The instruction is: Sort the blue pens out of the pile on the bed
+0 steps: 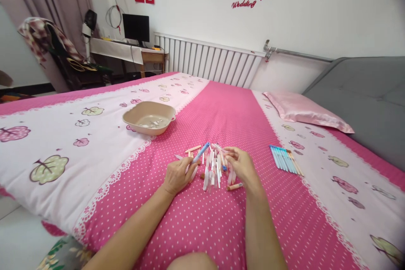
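My left hand (179, 174) is closed around a blue pen (201, 152), its tip end pointing up and to the right over a loose pile of pens (212, 171). The pile mixes clear pink, white and peach pens, lying in several directions. At the pile's right side, my right hand (239, 163) has its fingers bent together on a clear pinkish pen (220, 149); part of it is hidden by the fingers. Just below that hand lies a peach pen (234, 186). Off to the right, a neat row of light blue and peach pens (284, 160) rests on the bedspread.
A beige plastic basin (148, 116) with small pale pieces inside stands at the left on the pink bedspread (221, 105). A pink pillow (305, 109) lies near the grey headboard (367, 101). Behind the bed are a white rail, a desk with a monitor (136, 27) and a chair.
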`<state>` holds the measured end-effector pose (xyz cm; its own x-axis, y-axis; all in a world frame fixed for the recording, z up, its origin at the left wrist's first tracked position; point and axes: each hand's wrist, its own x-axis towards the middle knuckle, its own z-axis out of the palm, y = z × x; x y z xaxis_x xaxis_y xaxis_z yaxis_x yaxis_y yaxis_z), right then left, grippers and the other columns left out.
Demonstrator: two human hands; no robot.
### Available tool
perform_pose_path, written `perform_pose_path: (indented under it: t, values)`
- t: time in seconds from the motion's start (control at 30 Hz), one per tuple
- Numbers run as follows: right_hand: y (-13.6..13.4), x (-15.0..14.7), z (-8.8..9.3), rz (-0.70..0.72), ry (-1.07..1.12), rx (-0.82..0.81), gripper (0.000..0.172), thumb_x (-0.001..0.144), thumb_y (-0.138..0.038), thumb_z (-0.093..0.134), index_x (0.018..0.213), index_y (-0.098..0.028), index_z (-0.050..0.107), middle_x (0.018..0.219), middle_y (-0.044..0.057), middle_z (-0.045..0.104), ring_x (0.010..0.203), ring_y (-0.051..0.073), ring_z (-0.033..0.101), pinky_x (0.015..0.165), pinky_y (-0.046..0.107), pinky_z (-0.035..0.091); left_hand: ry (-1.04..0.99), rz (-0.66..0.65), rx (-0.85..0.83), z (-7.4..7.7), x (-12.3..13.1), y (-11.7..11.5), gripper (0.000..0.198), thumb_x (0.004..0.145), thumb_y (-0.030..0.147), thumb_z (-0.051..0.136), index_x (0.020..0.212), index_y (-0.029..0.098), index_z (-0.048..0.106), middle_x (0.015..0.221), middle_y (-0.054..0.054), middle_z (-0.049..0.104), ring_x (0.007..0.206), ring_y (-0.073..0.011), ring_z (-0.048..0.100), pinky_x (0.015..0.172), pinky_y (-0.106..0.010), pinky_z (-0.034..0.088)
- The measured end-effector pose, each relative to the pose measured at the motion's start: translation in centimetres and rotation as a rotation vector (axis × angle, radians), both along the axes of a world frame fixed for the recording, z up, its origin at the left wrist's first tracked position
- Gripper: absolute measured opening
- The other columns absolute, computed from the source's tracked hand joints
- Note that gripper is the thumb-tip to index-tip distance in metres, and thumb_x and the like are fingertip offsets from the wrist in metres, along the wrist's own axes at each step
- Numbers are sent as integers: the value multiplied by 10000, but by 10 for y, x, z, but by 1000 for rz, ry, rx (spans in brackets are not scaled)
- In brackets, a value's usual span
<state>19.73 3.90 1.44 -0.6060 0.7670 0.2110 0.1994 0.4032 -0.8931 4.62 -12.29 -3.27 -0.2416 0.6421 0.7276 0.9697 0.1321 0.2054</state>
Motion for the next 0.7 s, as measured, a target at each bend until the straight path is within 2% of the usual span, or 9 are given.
perform_pose_path:
  t: [0.1, 0.23, 0.4, 0.57, 0.7]
  values:
    - [11, 7, -16, -115, -120, 104, 178, 651, -170, 591, 794, -215, 688, 752, 62, 697, 699, 196, 653, 617, 295, 510, -20, -5, -21, 0, -1, 0, 238, 895, 330, 389, 825, 177, 558, 650, 1, 618, 581, -108, 588, 562, -212, 403]
    - [11, 5, -30, -112, -144, 92, 79, 605, -210, 663, 676, -241, 682, 632, 34, 676, 533, 158, 615, 433, 230, 449, -36, -3, -34, -1, -1, 0, 233, 892, 328, 398, 822, 174, 558, 654, 0, 614, 585, -111, 589, 566, -215, 401]
    - [9, 0, -38, -90, -183, 42, 99, 544, -245, 731, 552, -249, 632, 539, 5, 627, 487, 154, 596, 384, 228, 425, -43, 0, -39, -2, -2, 0, 238, 892, 333, 400, 828, 168, 559, 660, -6, 620, 585, -114, 587, 566, -214, 399]
    - [4, -2, -35, -112, -231, 19, 116, 543, -238, 730, 552, -229, 615, 610, 38, 646, 527, 184, 615, 385, 250, 432, -38, -1, -38, -2, -2, 0, 244, 892, 332, 396, 820, 168, 561, 652, -6, 618, 582, -116, 588, 558, -215, 395]
    - [-5, -3, -14, -113, -224, 2, 109, 584, -209, 665, 685, -216, 626, 743, 50, 680, 568, 180, 622, 427, 254, 457, -32, 12, -32, 1, 0, 0, 255, 890, 352, 389, 814, 179, 560, 634, -2, 620, 559, -111, 577, 537, -212, 389]
